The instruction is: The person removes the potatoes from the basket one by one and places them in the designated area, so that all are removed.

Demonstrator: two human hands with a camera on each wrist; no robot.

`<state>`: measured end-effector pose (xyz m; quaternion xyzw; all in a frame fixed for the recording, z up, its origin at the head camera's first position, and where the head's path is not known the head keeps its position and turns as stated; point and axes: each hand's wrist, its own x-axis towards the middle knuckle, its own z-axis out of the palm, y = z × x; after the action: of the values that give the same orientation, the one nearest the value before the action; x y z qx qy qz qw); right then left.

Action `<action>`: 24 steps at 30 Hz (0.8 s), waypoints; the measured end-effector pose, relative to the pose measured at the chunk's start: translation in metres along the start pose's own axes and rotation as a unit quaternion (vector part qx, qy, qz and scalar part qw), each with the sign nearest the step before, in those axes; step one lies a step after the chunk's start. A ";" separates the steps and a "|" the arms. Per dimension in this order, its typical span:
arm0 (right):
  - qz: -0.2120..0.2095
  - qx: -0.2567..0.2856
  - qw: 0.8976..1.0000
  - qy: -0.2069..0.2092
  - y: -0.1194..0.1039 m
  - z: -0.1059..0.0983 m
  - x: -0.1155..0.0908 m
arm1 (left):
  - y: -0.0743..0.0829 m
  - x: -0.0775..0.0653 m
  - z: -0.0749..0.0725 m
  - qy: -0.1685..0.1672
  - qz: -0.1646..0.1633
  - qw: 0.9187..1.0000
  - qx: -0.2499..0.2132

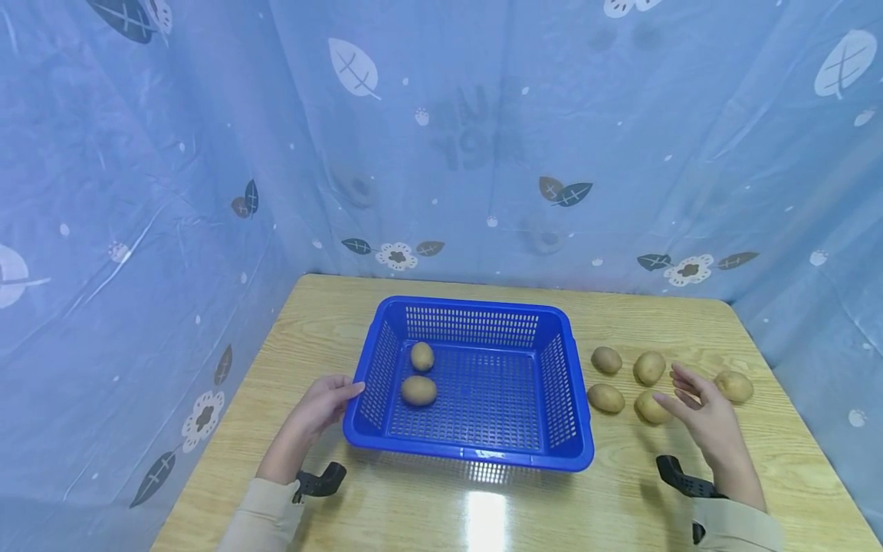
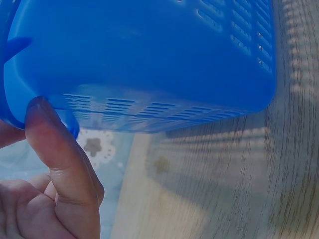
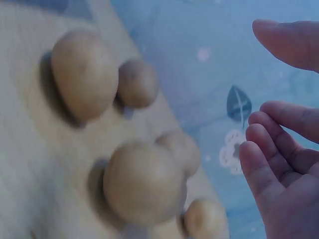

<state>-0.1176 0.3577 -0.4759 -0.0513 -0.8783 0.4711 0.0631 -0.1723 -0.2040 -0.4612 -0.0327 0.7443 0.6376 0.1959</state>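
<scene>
My left hand point(image 1: 324, 405) pinches the left rim of a blue plastic basket point(image 1: 469, 452). In the left wrist view, the thumb point(image 2: 65, 154) presses the basket's outer wall under the rim. Two potatoes, one small point(image 1: 422, 356) and one larger point(image 1: 418, 391), lie inside at the left. To the basket's right, my right hand point(image 1: 707, 414) hovers over several loose potatoes, thumb and fingers spread apart with nothing between them. Nearest its thumb is a round potato point(image 1: 651, 407); another potato point(image 1: 733, 386) lies to its right. The right wrist view shows a potato point(image 3: 144, 184) apart from the fingertips point(image 3: 254, 154).
The wooden table point(image 1: 428, 506) carries the basket and potatoes. A blue patterned curtain point(image 1: 483, 153) hangs behind the table and along both sides. A black wrist mount shows on each arm, the left mount point(image 1: 320, 481) near the basket's front corner.
</scene>
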 end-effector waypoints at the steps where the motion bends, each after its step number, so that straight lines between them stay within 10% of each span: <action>1: -0.007 0.008 1.000 -0.001 -0.004 0.001 0.001 | 0.000 0.000 0.000 0.001 0.000 1.000 0.000; 24: -0.097 0.111 0.986 -0.077 -0.063 0.040 0.029 | -0.002 0.000 0.000 0.008 -0.002 1.000 0.005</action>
<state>-0.1542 0.2944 -0.4432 0.0776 -0.8237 0.5599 0.0461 -0.1718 -0.2045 -0.4631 -0.0384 0.7490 0.6333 0.1909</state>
